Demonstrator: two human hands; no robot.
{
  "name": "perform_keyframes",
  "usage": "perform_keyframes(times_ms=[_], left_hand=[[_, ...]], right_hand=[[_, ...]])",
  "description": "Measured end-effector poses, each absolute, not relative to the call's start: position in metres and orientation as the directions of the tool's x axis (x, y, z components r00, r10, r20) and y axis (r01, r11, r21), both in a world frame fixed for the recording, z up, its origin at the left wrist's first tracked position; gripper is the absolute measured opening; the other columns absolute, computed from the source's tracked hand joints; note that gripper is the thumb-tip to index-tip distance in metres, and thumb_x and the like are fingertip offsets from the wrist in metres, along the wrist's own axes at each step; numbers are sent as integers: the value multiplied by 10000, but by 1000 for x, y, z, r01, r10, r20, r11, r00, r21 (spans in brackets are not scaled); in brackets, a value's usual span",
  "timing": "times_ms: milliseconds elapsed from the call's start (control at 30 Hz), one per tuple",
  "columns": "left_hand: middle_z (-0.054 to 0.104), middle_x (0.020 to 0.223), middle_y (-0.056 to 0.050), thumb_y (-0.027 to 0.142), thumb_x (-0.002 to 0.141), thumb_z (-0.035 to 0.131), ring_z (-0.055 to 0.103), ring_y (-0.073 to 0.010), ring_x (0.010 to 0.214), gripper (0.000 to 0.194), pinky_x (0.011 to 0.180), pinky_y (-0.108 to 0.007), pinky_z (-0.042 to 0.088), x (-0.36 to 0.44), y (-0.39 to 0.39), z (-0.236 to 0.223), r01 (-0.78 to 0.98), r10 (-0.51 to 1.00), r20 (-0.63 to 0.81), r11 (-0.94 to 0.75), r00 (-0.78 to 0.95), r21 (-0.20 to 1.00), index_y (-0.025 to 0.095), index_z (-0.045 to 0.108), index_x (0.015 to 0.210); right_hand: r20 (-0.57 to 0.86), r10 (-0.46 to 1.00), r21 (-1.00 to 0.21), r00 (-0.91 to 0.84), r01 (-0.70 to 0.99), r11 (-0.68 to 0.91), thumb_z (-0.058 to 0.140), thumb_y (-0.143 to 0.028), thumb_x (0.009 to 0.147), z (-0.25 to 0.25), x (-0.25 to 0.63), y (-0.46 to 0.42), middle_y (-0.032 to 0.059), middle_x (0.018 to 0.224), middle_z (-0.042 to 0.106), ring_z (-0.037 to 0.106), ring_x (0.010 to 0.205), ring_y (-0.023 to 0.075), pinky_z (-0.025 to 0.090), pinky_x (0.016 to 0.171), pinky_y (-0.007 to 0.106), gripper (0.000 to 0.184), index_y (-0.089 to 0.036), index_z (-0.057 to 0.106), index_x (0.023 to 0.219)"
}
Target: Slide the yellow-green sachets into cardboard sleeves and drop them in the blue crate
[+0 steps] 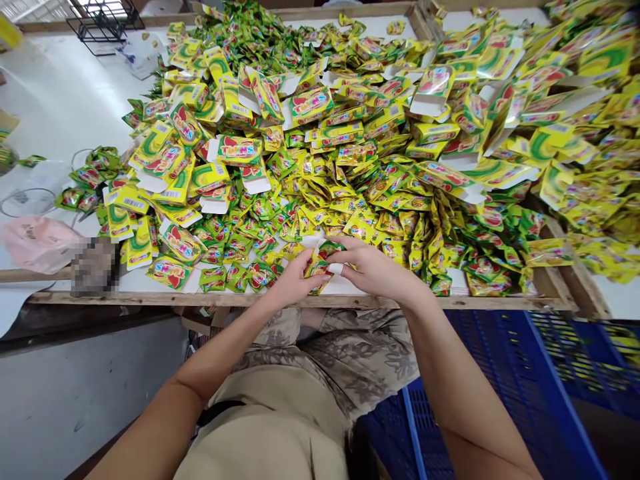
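Observation:
Close to the front edge of the table, my left hand [296, 275] and my right hand [367, 265] come together on one small candy box [323, 260], green, yellow and red. Fingers of both hands wrap round it, so much of it is hidden. My right hand's fingers lie along its top and right side. Just beyond the hands is a heap of yellow candy packets [345, 213]. Green candy packets [235, 247] lie to the left of my left hand. Printed boxes [240, 150], several with white flaps open, are piled over the packets.
A wooden rail [150, 298] runs along the table's front edge, and a wooden divider [565, 280] stands at the right. Blue crates [500, 373] are below on the right. A pink bag [37, 243] lies at the left, a black wire rack [105, 27] at the back left.

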State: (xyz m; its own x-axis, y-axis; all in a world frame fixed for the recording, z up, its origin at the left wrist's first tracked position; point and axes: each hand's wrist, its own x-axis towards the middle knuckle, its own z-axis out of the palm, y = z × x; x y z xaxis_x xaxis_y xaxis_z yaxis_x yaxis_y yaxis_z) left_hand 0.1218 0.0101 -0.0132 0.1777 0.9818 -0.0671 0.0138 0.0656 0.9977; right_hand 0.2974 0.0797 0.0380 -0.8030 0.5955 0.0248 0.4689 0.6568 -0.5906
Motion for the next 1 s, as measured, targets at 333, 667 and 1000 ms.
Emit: perform_keyframes(times_ms=[333,667,1000], left_hand=[[633,952,-30,395,745,727,574,-184,883,407,831,-295,456,122,7,-16,-54,972,-114,127,204,990,156,563,1030],[618,930,-17,333,747,722,544,-177,886,321,820,-275,437,122,11,-12,81,981,-67,53,181,995,154,588,977],[661,933,-35,274,693,744,592,-175,848,363,801,-289,462,118,15,-20,-24,958,-212,221,194,975,146,582,991]], right_hand=[[325,761,-583,-562,515,629,569,-159,865,51,306,70,67,854,679,641,779,181,511,685,297,200,-200,725,984],[-14,609,-504,-793,531,681,485,-12,783,54,290,76,43,895,732,658,782,183,442,645,277,353,-215,745,909],[-145,920,-956,-363,291,-35,639,-506,809,13,303,64,14,679,623,526,511,112,446,502,259,339,-181,639,905]])
